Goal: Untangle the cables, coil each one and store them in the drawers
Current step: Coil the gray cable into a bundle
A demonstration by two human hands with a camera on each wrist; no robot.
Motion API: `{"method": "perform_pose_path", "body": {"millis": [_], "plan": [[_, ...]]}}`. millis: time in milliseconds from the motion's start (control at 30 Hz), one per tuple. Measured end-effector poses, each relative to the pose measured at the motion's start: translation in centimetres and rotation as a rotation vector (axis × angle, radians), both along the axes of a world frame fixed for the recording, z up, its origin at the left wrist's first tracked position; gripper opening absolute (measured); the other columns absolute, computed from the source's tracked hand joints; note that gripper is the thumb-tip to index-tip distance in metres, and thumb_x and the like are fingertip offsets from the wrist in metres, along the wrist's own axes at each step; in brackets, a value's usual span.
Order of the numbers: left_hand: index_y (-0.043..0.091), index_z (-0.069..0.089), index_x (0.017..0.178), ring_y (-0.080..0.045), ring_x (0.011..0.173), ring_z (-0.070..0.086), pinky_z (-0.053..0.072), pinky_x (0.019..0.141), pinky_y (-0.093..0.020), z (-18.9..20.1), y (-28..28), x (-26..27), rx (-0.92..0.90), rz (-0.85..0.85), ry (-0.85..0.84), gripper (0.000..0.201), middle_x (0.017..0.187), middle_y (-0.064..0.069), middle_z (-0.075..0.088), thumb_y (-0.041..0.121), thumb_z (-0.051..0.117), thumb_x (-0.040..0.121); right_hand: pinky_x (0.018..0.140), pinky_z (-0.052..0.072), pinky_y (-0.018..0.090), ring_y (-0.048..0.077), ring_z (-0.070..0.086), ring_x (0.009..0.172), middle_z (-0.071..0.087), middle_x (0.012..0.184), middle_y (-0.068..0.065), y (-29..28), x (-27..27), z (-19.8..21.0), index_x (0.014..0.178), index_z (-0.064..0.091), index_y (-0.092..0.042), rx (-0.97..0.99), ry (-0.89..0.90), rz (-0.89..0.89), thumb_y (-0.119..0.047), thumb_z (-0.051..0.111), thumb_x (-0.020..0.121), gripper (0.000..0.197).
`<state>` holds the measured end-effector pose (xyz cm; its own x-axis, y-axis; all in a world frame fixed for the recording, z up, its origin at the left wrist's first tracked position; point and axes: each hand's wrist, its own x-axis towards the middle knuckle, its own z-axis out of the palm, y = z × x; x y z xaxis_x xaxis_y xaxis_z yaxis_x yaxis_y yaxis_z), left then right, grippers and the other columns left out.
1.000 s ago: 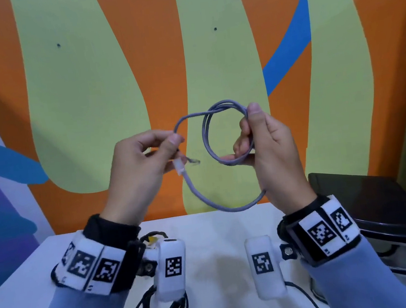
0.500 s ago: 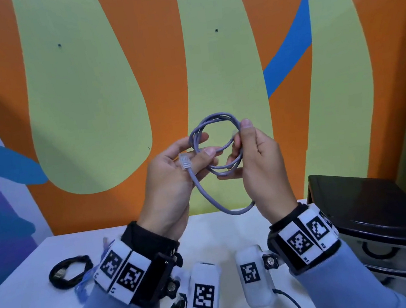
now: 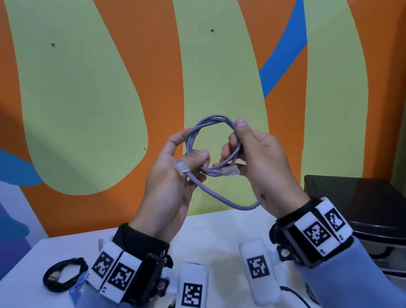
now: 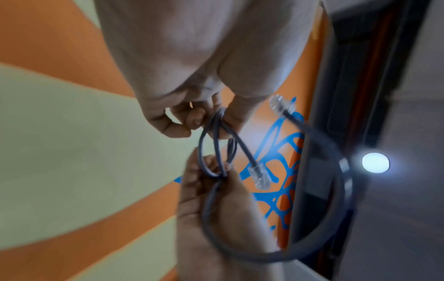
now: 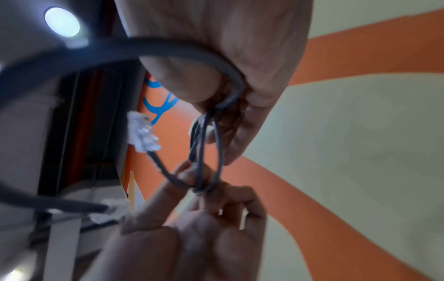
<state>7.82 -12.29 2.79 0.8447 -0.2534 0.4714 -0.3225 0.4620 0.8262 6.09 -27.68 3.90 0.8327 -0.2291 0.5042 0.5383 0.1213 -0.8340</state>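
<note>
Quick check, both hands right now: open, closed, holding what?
Left hand: closed, pinching the grey cable coil near one clear plug.
Right hand: closed, gripping the same coil's other side.

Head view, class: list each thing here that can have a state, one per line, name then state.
grey network cable: partly coiled, held in the air, one loop hanging loose
left hand: grips the coil's left side
right hand: pinches the coil's right side
black cable: coiled, lying on the table
drawer unit: drawers in view closed
</note>
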Motion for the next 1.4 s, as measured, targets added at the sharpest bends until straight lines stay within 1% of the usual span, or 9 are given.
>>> {"method": "perform_pose_path", "body": {"millis": [100,200,467,600,733,867,1067,1233,1400], "plan": [[0.017,0.051,0.139,-0.017,0.083,0.071,0.054,0.081,-0.025,-0.2,-0.3,-0.5,0.133,0.136,-0.197,0.048,0.086,-0.003,0.068,0.003,0.070,0.098,0.068,0.059,0.038,0.023,0.060,0.059,0.054,0.063,0.007,0.3,-0.2,0.3,0.080,0.052,-0.011,0.170,0.013,0.104,-0.038,0.044,0.112,0.042],[0.023,0.052,0.140,-0.023,0.098,0.070,0.058,0.092,-0.033,-0.3,-0.3,-0.6,0.238,0.217,-0.323,0.060,0.095,-0.001,0.070,-0.001,0.078,0.091,0.070,0.053,0.033,0.019,0.049,0.055,0.041,0.063,0.003,0.7,-0.4,0.3,0.081,0.052,-0.013,0.300,0.025,0.155,-0.039,0.047,0.111,0.040],[0.031,0.062,0.132,-0.015,0.086,0.066,0.056,0.079,-0.029,0.2,0.7,-0.2,0.242,0.242,-0.171,0.061,0.108,-0.006,0.059,0.005,0.085,0.082,0.060,0.051,0.028,0.013,0.033,0.048,0.032,0.060,-0.002,0.7,-0.7,0.7,0.089,0.054,-0.013,0.323,-0.045,0.196,-0.038,0.046,0.111,0.035],[0.015,0.078,0.116,-0.013,0.080,0.059,0.046,0.068,-0.024,0.7,1.6,-0.4,0.173,0.055,-0.004,0.051,0.098,-0.001,0.068,0.003,0.057,0.071,0.060,0.050,0.029,0.013,0.030,0.048,0.030,0.057,-0.003,-0.5,-0.2,0.8,0.086,0.053,-0.015,0.348,-0.140,-0.027,-0.039,0.044,0.112,0.036],[0.009,0.076,0.125,-0.016,0.093,0.064,0.046,0.074,-0.028,1.3,2.3,-1.4,0.231,-0.271,0.070,0.040,0.118,-0.011,0.077,0.020,0.064,0.088,0.066,0.057,0.034,0.014,0.039,0.050,0.035,0.057,-0.003,-1.1,-0.1,0.6,0.083,0.051,-0.016,0.285,-0.206,-0.170,-0.039,0.043,0.112,0.038],[0.010,0.077,0.119,-0.010,0.082,0.062,0.047,0.064,-0.021,1.3,1.4,-1.6,0.240,-0.118,0.025,0.028,0.092,-0.003,0.073,0.024,0.067,0.097,0.068,0.059,0.034,0.016,0.041,0.051,0.037,0.059,0.000,-0.9,-0.1,0.6,0.084,0.051,-0.014,0.351,-0.204,-0.111,-0.038,0.043,0.112,0.038],[0.013,0.075,0.117,-0.010,0.068,0.055,0.045,0.056,-0.018,-0.7,1.1,0.9,0.296,0.218,0.000,0.019,0.083,0.000,0.074,0.015,0.058,0.108,0.055,0.050,0.017,0.007,0.044,0.048,0.037,0.061,-0.006,-2.6,-0.6,1.3,0.085,0.053,-0.015,0.764,-0.128,0.380,-0.036,0.045,0.112,0.035],[0.003,0.065,0.110,-0.011,0.059,0.058,0.051,0.054,-0.018,-1.5,0.8,2.6,-0.009,0.358,0.116,0.008,0.077,-0.006,0.073,0.008,0.060,0.106,0.050,0.044,0.019,0.006,0.032,0.043,0.027,0.055,-0.008,-2.3,-0.6,1.1,0.081,0.053,-0.018,0.552,-0.040,0.451,-0.041,0.044,0.111,0.039],[0.006,0.064,0.114,-0.013,0.067,0.060,0.054,0.065,-0.020,-0.2,2.2,2.4,-0.173,0.365,-0.065,0.012,0.087,-0.010,0.076,0.014,0.064,0.105,0.045,0.034,0.020,0.007,0.024,0.041,0.023,0.053,-0.008,-1.9,-0.4,0.9,0.077,0.052,-0.018,0.422,0.052,0.454,-0.041,0.047,0.110,0.041]]}}
